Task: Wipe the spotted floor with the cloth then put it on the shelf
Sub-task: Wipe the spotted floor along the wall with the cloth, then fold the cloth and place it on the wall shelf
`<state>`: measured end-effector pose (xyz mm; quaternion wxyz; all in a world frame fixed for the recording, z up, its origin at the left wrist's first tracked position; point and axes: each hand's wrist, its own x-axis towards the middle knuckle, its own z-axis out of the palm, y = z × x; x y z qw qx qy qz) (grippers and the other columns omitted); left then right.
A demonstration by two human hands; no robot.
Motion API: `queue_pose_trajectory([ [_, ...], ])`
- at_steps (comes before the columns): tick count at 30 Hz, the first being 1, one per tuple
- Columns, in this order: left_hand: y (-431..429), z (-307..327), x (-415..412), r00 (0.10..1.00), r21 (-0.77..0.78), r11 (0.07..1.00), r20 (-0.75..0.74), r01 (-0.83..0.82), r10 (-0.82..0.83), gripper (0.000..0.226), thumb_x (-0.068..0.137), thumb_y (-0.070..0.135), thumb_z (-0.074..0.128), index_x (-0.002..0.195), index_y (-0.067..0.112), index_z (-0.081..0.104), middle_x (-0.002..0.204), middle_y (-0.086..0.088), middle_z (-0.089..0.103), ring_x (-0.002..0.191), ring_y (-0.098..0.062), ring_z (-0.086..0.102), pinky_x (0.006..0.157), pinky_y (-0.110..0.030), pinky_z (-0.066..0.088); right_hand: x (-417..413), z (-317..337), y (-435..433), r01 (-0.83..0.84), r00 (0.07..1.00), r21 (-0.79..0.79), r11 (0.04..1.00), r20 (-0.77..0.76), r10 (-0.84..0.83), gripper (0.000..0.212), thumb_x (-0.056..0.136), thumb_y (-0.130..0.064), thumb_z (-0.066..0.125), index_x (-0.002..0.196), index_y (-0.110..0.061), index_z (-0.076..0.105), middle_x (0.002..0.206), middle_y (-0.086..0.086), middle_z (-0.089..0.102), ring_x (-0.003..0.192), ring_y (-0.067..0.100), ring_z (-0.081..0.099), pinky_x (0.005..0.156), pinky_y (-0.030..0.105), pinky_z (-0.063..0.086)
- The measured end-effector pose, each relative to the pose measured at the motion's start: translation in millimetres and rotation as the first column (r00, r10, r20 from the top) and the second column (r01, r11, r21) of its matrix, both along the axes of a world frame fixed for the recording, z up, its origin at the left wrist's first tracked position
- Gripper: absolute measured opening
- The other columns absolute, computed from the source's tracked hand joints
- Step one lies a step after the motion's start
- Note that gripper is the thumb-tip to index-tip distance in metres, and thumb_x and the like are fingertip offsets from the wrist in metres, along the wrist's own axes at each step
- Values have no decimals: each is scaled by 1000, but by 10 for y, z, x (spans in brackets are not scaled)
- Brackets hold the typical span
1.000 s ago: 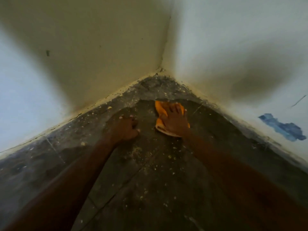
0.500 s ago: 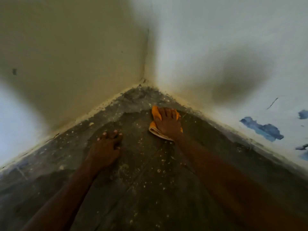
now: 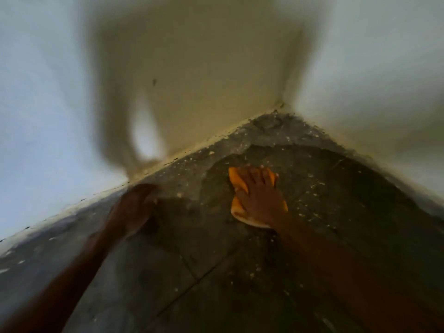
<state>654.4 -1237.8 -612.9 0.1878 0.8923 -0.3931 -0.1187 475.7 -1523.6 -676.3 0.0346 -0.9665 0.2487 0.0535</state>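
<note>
An orange cloth lies flat on the dark floor, which is speckled with pale spots, near a room corner. My right hand presses down on the cloth with fingers spread and straight; the cloth shows around the fingers and below the palm. My left hand rests on the floor to the left, close to the base of the left wall, blurred, holding nothing. No shelf is in view.
Two pale walls meet at the corner just beyond the cloth. The left wall's base runs diagonally down to the left. Pale crumbs are scattered thickest near the corner and right of the cloth.
The view has swung left, so the corner now sits to the right. My right hand and the cloth have slid a little away from the corner; my left hand has shifted toward the left wall.
</note>
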Motion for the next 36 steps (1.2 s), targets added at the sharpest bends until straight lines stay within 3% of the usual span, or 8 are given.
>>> queue_pose_trajectory([
  [3,99,-145,-29,1000,51,999,-3,-15,15,45,98,21,39,143,13,41,149,-14,39,136,-33,38,112,-45,28,558,132,530,189,976,103,976,85,-198,65,98,-57,21,156,-27,20,164,8,18,151,40,6,118,66,-3],
  [8,-37,-120,-38,992,63,995,104,-73,67,52,90,33,30,130,9,53,133,-21,52,118,-39,51,91,-48,46,-174,217,1131,-532,841,13,847,126,526,67,98,-53,33,156,-35,5,167,-3,8,153,29,0,120,57,-4],
  [13,-97,-198,-104,993,-53,996,89,-73,77,26,95,16,50,120,12,59,122,-14,59,101,-21,59,82,-29,47,232,306,276,13,999,108,994,32,-16,68,99,-54,38,157,-35,8,166,-1,8,153,30,-3,119,64,7],
  [18,-380,-17,-605,986,-210,972,-147,-103,73,27,96,13,49,121,17,58,109,3,61,85,-4,55,68,-12,39,-855,195,723,-186,982,97,978,48,182,66,92,-56,16,155,-42,2,166,-12,2,153,22,-5,122,54,1],
  [23,-738,-123,-1241,972,-147,989,-234,-7,-28,19,96,30,50,94,23,68,82,8,65,72,-4,59,67,-26,46,-849,294,524,92,996,217,972,-1,-94,61,98,-58,20,155,-42,6,166,-13,-2,153,21,-8,120,59,-1],
  [27,-1108,-82,-1592,900,-141,979,-430,-147,73,28,93,50,49,90,30,69,80,9,67,73,-8,64,68,-30,52,-984,498,462,311,871,432,846,226,-436,57,102,-50,38,154,-32,25,163,1,20,149,28,19,117,50,20],
  [30,-1270,-85,-1749,871,-114,945,-436,-305,229,28,86,50,58,78,24,67,75,6,69,70,-10,66,71,-37,57,-1124,403,329,543,774,412,732,92,-626,53,95,-52,50,141,-25,44,144,9,46,129,29,48,104,50,43],
  [36,-1579,200,-1989,762,-291,879,-638,-377,116,19,96,30,51,111,17,52,89,2,60,73,-8,58,59,-22,45,-1210,571,161,361,647,832,421,102,-755,36,91,-34,68,122,-17,63,106,-6,63,89,11,56,70,26,45],
])
